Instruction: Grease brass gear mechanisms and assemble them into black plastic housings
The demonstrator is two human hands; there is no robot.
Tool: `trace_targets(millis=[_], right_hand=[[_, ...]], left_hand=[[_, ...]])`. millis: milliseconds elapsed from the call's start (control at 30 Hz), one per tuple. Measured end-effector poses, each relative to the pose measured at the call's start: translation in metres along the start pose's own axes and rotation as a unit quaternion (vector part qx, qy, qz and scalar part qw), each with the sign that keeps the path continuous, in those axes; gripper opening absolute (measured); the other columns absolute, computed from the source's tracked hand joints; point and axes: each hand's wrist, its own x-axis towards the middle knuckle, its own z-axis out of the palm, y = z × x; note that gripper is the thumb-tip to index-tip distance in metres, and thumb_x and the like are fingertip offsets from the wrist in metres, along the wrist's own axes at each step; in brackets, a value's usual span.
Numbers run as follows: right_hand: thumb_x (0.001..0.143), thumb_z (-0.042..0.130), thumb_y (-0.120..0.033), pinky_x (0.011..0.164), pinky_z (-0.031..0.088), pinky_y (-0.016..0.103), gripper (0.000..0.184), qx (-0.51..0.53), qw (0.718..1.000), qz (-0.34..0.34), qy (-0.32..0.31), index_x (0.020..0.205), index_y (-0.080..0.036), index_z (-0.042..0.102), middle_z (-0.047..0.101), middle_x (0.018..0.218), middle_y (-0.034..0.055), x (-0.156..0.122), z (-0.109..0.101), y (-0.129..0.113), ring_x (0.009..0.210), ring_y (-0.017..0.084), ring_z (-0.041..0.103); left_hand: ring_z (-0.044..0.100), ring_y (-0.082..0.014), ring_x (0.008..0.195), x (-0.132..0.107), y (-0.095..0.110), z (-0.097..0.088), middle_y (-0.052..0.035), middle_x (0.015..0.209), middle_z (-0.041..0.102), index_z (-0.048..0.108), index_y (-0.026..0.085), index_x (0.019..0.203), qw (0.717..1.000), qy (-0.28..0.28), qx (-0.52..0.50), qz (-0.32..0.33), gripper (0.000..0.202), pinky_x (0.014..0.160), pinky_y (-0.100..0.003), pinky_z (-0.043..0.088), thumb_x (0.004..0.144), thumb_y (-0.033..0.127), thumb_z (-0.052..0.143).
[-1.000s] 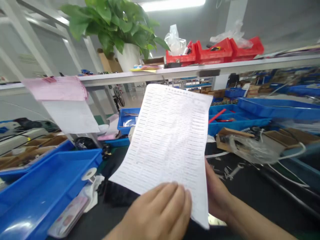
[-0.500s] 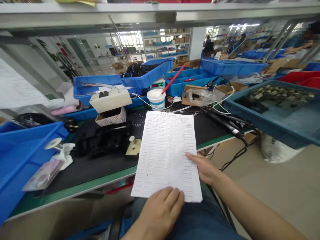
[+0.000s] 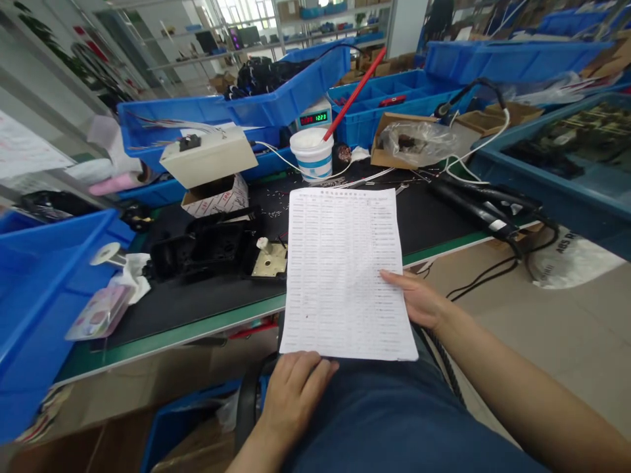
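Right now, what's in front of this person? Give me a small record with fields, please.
Held: printed sheet, rows of small text, over the lap and the bench edge
Grip: right hand holds the sheet's right edge, thumb on top
Support: left hand, fingers flat at the sheet's bottom edge
Bench: black mat with a green front edge
Behind sheet: white tub with a red stick in it; green-digit display
Left of sheet: black moulded part, blue bin

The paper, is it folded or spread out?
Spread out: the whole printed paper shows, unfolded, the right hand pinching its side, the left hand at its bottom edge.
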Motion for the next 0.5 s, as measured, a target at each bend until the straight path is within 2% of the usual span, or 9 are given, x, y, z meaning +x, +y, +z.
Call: trace_targets(millis=[200, 500], right_hand=[[0.078, 0.065, -0.025, 0.089, 0.05, 0.037, 0.025, -0.011, 1.0, -0.004, -0.012, 0.1, -0.015, 0.068, 0.069, 0.104, 0.0082, 0.005, -0.002, -0.002, 0.093, 0.022, 0.065], [0.072, 0.072, -0.029, 0.088, 0.049, 0.038, 0.026, -0.044, 0.998, -0.031, -0.013, 0.095, -0.018, 0.069, 0.071, 0.097, 0.006, 0.005, 0.001, -0.007, 0.087, 0.021, 0.066]], left_hand=[[0.055, -0.0151, 0.075, -0.014, -0.005, -0.002, -0.0047, 0.081, 0.061, 0.064, 0.015, 0.096, 1.0, -0.006, -0.009, -0.004, 0.021, 0.071, -0.028, 0.042, 0.076, 0.01, 0.065], [0.056, -0.0141, 0.073, -0.002, -0.013, -0.018, -0.0035, 0.075, 0.061, 0.065, 0.013, 0.09, 1.0, 0.018, 0.007, -0.007, 0.015, 0.07, -0.027, 0.042, 0.076, 0.008, 0.065]])
